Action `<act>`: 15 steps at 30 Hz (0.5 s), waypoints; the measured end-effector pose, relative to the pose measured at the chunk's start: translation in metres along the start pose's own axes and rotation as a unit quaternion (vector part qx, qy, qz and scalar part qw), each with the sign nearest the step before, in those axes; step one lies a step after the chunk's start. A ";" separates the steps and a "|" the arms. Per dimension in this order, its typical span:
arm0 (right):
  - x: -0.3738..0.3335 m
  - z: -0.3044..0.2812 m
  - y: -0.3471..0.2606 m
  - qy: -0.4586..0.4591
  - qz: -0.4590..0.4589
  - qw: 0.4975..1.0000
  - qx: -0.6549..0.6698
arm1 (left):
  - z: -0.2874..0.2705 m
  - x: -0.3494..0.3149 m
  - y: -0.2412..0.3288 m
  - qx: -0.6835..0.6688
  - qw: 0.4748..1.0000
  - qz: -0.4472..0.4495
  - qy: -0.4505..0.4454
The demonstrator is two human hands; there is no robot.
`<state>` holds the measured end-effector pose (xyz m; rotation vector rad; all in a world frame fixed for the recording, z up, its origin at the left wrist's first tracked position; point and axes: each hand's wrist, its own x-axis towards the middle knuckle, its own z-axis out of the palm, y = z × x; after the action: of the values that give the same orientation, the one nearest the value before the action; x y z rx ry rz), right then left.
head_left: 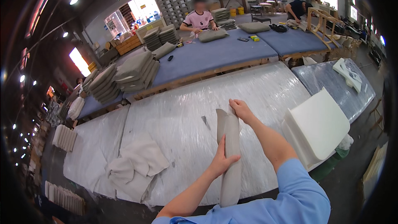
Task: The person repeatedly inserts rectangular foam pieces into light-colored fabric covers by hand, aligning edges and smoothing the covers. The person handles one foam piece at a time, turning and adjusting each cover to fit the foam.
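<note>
A long folded piece of grey fabric (232, 141) lies upright in the picture before me, its near end close to my body. My right hand (241, 110) pinches its far end, fingers closed on the edge. Lower down, my left hand (224, 160) holds the fabric's side, fingers stretched along the left edge and thumb across the top. A loose flap curves out at the upper left of the fabric. Beneath is a table covered in clear plastic film (182, 116). To the left, a crumpled light grey cloth (139, 164) rests on the same film.
White foam blocks (319, 124) stand at the right edge of the table. Beyond runs a blue-topped table (207, 56) with stacks of grey cushions (134, 70) at its left. A person in a pink shirt (200, 20) handles a cushion there; another person (296, 9) bends over at the far right.
</note>
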<state>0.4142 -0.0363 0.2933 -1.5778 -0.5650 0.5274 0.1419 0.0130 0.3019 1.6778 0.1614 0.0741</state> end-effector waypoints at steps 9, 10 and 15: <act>-0.018 0.016 -0.001 0.097 -0.065 0.993 0.021 | -0.047 0.060 -0.007 -0.094 0.994 -0.026 0.042; -0.018 0.016 -0.003 0.101 -0.067 0.992 -0.021 | -0.053 0.074 -0.005 -0.089 0.995 0.003 0.049; -0.017 0.033 -0.017 0.174 -0.079 0.979 0.069 | -0.079 0.142 -0.001 -0.094 0.994 0.046 0.035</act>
<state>0.3790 -0.0208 0.3076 -1.4366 -0.3747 0.1596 0.2703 0.1116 0.3035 1.4957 0.1269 0.2118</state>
